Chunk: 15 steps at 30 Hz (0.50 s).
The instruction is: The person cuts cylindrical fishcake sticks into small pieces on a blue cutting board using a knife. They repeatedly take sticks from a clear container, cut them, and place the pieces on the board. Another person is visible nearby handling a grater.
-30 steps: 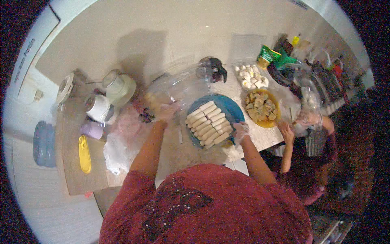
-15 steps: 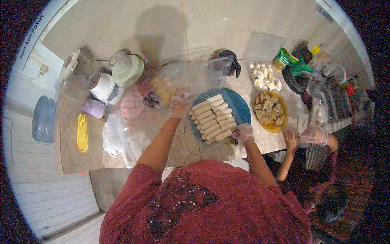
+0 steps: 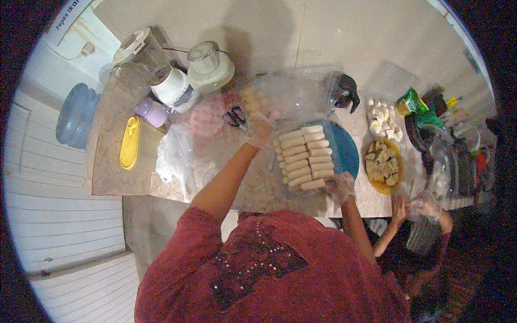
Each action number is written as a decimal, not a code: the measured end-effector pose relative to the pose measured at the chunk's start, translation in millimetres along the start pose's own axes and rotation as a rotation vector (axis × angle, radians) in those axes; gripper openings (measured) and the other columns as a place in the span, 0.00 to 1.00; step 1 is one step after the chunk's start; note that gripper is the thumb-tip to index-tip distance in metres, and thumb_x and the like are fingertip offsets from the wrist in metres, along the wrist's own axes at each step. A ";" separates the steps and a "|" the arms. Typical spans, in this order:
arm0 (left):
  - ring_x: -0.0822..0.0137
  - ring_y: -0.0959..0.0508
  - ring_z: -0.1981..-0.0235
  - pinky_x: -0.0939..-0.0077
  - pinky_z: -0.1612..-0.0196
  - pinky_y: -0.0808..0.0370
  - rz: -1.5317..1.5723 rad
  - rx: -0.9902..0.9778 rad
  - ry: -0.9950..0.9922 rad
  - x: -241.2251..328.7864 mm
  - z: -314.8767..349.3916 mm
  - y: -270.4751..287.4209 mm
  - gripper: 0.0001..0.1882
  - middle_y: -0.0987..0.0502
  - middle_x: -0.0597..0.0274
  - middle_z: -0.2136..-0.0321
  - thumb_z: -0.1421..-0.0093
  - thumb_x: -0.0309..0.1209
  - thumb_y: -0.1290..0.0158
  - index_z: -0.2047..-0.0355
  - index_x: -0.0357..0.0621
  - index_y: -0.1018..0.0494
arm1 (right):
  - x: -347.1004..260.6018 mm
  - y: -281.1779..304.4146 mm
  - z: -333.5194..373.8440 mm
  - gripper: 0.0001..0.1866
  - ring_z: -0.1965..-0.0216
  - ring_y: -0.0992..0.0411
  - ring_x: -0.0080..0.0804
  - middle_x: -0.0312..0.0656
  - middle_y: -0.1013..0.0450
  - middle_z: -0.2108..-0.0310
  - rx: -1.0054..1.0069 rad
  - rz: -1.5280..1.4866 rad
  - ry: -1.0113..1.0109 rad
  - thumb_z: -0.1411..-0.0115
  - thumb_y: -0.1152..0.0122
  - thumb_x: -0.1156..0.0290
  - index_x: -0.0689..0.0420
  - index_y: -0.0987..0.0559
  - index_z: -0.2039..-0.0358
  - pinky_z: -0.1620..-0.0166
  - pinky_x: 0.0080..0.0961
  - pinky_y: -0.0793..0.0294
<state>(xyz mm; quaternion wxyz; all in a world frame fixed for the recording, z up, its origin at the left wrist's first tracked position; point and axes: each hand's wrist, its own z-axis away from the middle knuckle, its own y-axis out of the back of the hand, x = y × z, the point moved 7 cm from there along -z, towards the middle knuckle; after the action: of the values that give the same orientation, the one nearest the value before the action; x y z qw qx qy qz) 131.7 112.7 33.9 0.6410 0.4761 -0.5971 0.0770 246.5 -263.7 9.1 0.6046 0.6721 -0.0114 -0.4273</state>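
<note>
Pale, smooth rolls [image 3: 307,156] lie in two columns in a clear plastic tray [image 3: 318,187], which rests on a round blue plate [image 3: 347,145]. My left hand [image 3: 261,131], in a clear plastic glove, is closed at the near-left edge of a clear plastic lid [image 3: 301,99] behind the rolls. My right hand [image 3: 341,189], also gloved, has its fingers bent round the tray's near-right corner, beside the end of the nearest roll. The thumb's grip there is partly hidden. Dark-handled scissors [image 3: 235,117] lie left of my left hand.
A yellow bowl of pale chunks [image 3: 399,180] and a bag of white pieces [image 3: 383,121] stand right. A co-worker's hands [image 3: 412,207] work at the counter's right edge. On the left are a blender [image 3: 171,86], yellow measuring spoons [image 3: 130,142] and a white plastic bag [image 3: 175,153].
The view has swung left, so the counter appears shifted right. My left hand and the lid sit slightly closer to the scissors. My right hand stays at the tray corner.
</note>
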 end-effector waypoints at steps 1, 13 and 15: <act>0.52 0.20 0.68 0.58 0.64 0.25 0.044 -0.072 0.099 -9.4 -1.8 6.5 0.19 0.18 0.56 0.66 0.30 0.47 0.49 0.56 0.44 0.21 | 0.5 -7.7 -4.4 0.12 0.62 0.24 0.40 0.42 0.20 0.67 0.027 -0.377 -0.070 0.51 0.27 0.68 0.52 0.13 0.64 0.56 0.34 0.22; 0.74 0.23 0.70 0.71 0.71 0.25 0.377 -0.097 0.349 19.7 40.1 217.6 0.17 0.19 0.66 0.65 0.30 0.46 0.45 0.55 0.45 0.22 | -191.1 -37.0 -14.6 0.07 0.64 0.24 0.43 0.40 0.18 0.69 -0.067 0.077 0.643 0.49 0.28 0.64 0.49 0.11 0.70 0.57 0.38 0.25; 0.75 0.23 0.71 0.73 0.71 0.25 0.366 -0.110 0.370 28.6 56.8 255.1 0.18 0.18 0.66 0.63 0.30 0.47 0.45 0.54 0.45 0.23 | -187.9 -66.9 -22.7 0.08 0.63 0.24 0.43 0.42 0.18 0.67 -0.200 -0.053 0.492 0.49 0.29 0.62 0.49 0.11 0.69 0.57 0.38 0.25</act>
<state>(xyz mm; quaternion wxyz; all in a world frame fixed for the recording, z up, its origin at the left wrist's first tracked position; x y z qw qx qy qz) -70.0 195.8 180.8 0.7396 0.3025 -0.5492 0.2446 107.0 -127.5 57.2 0.6413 0.6927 0.1958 -0.2656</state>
